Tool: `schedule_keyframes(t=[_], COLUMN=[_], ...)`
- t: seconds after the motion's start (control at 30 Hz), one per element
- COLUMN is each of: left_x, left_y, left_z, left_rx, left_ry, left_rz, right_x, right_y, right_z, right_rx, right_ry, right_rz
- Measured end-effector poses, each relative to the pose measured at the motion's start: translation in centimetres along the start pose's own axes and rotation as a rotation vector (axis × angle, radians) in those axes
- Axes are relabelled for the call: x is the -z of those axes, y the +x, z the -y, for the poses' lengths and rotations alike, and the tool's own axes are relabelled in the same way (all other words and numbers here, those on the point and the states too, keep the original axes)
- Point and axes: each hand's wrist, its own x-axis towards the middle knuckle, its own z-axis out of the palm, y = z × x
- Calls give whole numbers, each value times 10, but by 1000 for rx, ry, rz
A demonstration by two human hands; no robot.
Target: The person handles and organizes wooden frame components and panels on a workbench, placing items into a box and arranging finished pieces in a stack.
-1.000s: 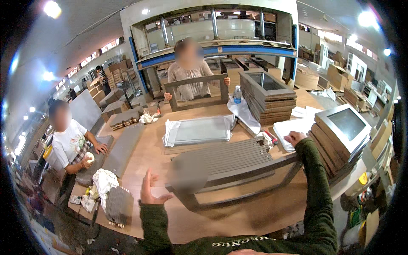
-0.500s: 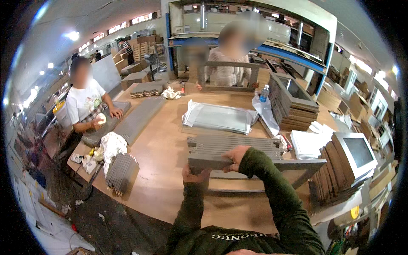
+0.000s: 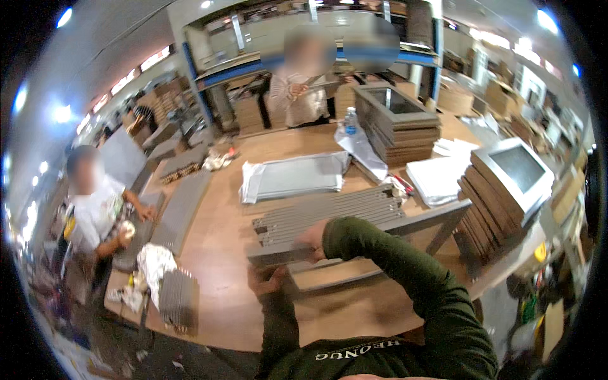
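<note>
- Head view: the right hand (image 3: 311, 239) is lying across the near end of a flat bundle of grey slats (image 3: 329, 212), fingers curling over its edge and grasping it; motion blur is softening the detail.
- The left hand (image 3: 266, 278) is sitting lower, thumb up against a grey frame (image 3: 354, 253) just under the slats; whether it is clenching or only touching, I cannot tell.
- The slats are lying in the middle of the wooden worktop (image 3: 215, 253), resting partly on the frame, whose far corner is pointing right toward a stack of frames (image 3: 500, 196).
- Beyond the slats a wrapped panel (image 3: 294, 177) is lying flat, well apart from the hands.
- A water bottle (image 3: 350, 120) is standing behind it, beside a taller frame stack (image 3: 399, 123).
- White sheets (image 3: 437, 177) are lying between the two stacks, near the slats' far end.
- At the worktop's left edge a white rag (image 3: 154, 263) is lying beside a small slat pile (image 3: 179, 297).
- A seated person (image 3: 95, 209) is working at the left, hands on a long grey strip (image 3: 180, 202).
- Another person (image 3: 297, 95) is standing across the worktop.
- The right forearm, in a dark green sleeve, is crossing over the frame and hiding part of it.
</note>
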Motion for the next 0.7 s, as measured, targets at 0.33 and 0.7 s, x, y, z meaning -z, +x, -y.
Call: schedule_keyframes(t=[0.33,0.7], left_x=[24,6], left_y=[27,11], left_z=[46,15], left_rx=[-125,-141], left_ry=[63,258], left_rz=[185,203], right_x=[7,18], right_y=[8,1], right_z=[9,16], right_rx=[-208,-209], right_ry=[-77,-165], right_rz=[-2,64])
